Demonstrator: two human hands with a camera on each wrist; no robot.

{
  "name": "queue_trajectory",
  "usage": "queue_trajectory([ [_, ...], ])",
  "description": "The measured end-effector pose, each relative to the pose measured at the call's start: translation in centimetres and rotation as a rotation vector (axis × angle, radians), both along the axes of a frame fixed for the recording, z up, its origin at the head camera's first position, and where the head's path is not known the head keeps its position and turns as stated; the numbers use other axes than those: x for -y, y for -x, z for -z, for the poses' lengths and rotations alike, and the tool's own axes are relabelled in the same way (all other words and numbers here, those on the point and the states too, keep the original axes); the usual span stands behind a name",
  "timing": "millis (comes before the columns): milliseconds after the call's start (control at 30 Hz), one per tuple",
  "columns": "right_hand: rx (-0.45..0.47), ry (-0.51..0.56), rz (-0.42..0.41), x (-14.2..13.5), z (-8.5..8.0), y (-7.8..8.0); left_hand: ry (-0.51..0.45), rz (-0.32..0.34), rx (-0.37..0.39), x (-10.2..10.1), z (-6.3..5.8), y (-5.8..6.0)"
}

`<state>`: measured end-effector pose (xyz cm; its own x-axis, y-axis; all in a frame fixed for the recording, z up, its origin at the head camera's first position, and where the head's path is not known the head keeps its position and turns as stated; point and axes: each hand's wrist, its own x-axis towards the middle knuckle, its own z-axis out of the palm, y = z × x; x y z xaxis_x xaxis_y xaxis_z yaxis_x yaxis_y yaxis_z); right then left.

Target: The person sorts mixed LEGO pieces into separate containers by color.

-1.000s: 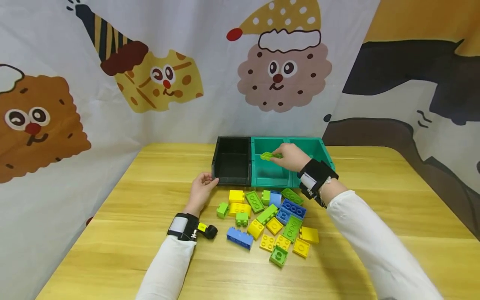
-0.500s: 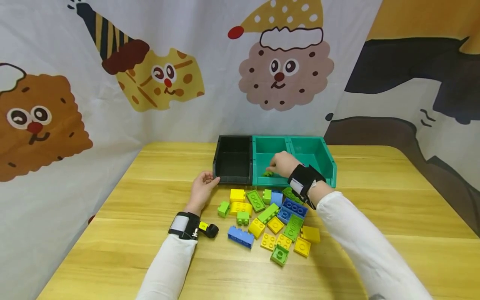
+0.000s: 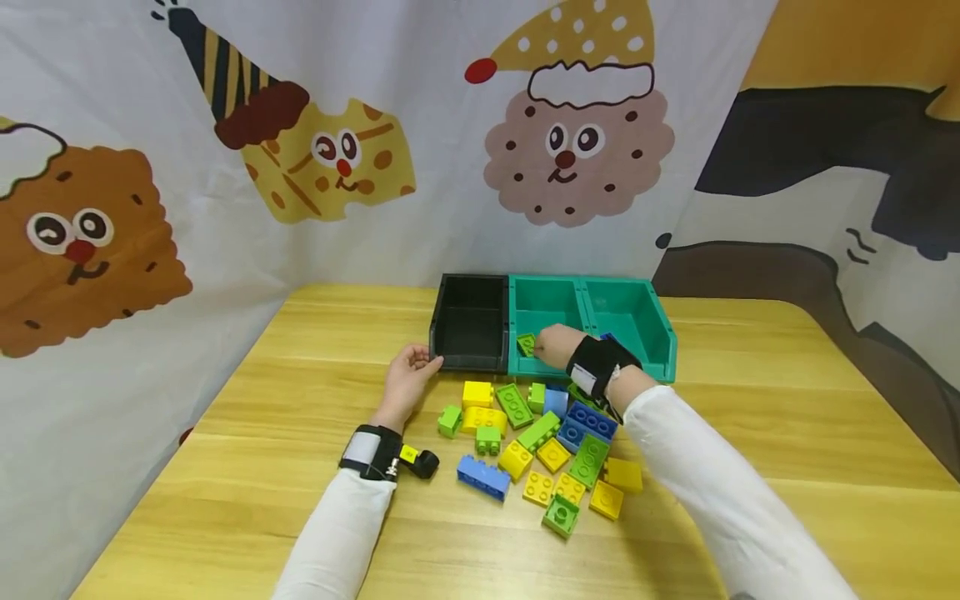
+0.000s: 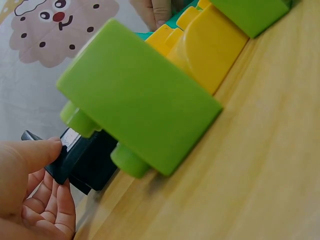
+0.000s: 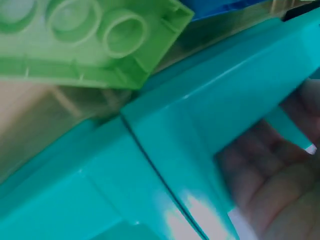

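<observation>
My left hand [image 3: 406, 385] grips the front left corner of the black bin [image 3: 471, 364]. In the left wrist view its thumb lies on top of the bin's lip [image 4: 69, 137], with fingers curled below. My right hand [image 3: 558, 345] reaches low into the left compartment of the teal bin [image 3: 543, 280], fingers bent. A small green brick [image 3: 526, 345] shows right at its fingertips, its right edge covered by them. The right wrist view has the curled right hand [image 5: 275, 185] behind the teal front wall [image 5: 65, 175]; the brick there is hidden.
Before the bins lie several loose bricks: green, yellow and blue, among them a long blue brick [image 3: 483, 477] and a green one [image 3: 561, 515]. A bit of blue [image 3: 607, 337] shows in the right teal compartment. A printed cloth [image 3: 442, 208] hangs behind the table.
My right hand has come down and toward me inside the teal compartment, carrying the green brick low and slightly left. The left hand stays at the black bin's corner.
</observation>
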<state>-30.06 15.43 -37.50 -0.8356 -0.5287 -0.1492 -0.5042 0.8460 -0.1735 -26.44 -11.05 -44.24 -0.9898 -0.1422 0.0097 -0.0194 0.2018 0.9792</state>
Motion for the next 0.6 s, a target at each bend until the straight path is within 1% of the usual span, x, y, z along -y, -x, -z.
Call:
queue_trajectory([
  [100,0.118,-0.063,0.073,0.0,0.3,0.2,-0.001,-0.001,-0.002,0.1,-0.1,0.0],
  [167,0.161,-0.100,0.114,0.0,0.5,0.4,-0.007,-0.005,-0.008,0.0,-0.1,0.0],
  [233,0.189,-0.121,0.133,0.0,0.5,0.4,-0.010,-0.009,-0.016,0.0,-0.2,0.1],
  [333,0.187,-0.142,0.132,0.2,0.1,0.2,-0.017,-0.011,-0.024,0.0,-0.2,0.2],
  [467,0.185,-0.139,0.104,0.4,-0.9,-0.6,-0.013,-0.013,-0.013,-0.1,0.0,0.1],
  [600,0.198,-0.076,0.079,0.3,-2.5,-1.5,0.000,-0.010,-0.004,-0.1,0.1,0.0],
])
